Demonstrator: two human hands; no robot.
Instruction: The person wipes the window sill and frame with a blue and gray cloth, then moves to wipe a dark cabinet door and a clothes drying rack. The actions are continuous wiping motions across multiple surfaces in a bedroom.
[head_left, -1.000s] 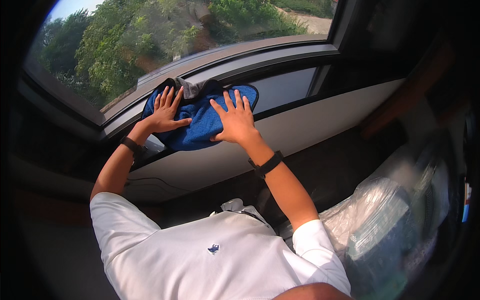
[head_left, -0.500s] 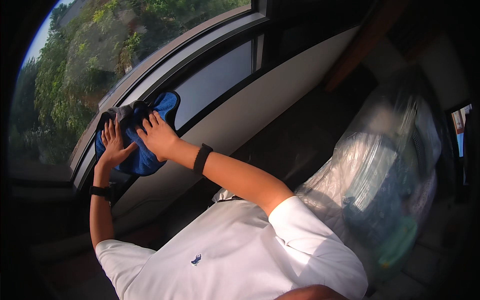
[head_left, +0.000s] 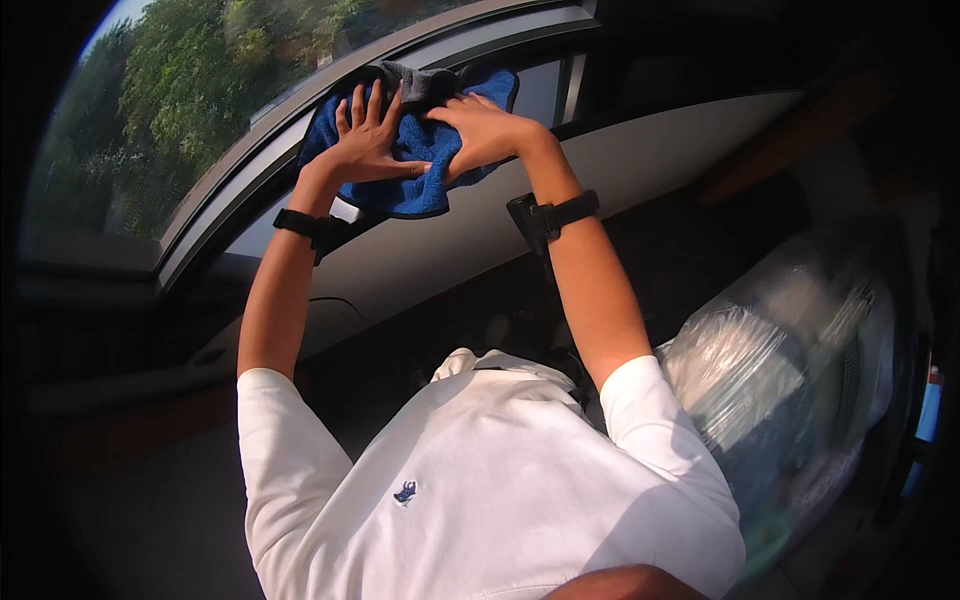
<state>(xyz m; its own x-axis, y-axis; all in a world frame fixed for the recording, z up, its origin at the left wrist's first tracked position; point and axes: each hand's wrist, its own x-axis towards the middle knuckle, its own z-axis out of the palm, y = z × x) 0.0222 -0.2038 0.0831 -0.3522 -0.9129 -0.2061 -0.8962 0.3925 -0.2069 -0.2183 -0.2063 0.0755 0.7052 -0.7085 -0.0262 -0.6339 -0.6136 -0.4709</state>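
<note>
Filling the upper left, green trees point(head_left: 180, 90) show through the window glass, and a pale metal window frame point(head_left: 235, 197) slants up toward the right below them. Next comes the left forearm, which rises from a white sleeve and wears a black wristband point(head_left: 298, 222). Beyond the band, the left hand point(head_left: 365, 145) lies on a blue cloth point(head_left: 428, 135), its fingers spread and pointing up, its thumb stretched out to the right; it is unclenched and presses on the fabric rather than closing around it. The cloth, dark-edged and rumpled, is spread over the inner side of the window frame, under both hands, with a grey part folded over at its upper edge and its lower edge hanging in front of the ledge. To the right, the right hand point(head_left: 485, 135) rests on the same cloth, fingers pointing left, thumb set well apart from the forefinger and angled downward; it too is loose, with no fist made. Another black wristband point(head_left: 572, 210) circles that forearm. Behind it a pale panel point(head_left: 650, 145) runs off to the right under the window. Below, the white shirt point(head_left: 500, 470) covers the person's torso. Farther right stands a bundle wrapped in clear plastic point(head_left: 750, 370), and near the right rim is a small blue object point(head_left: 929, 408), too small to identify.
</note>
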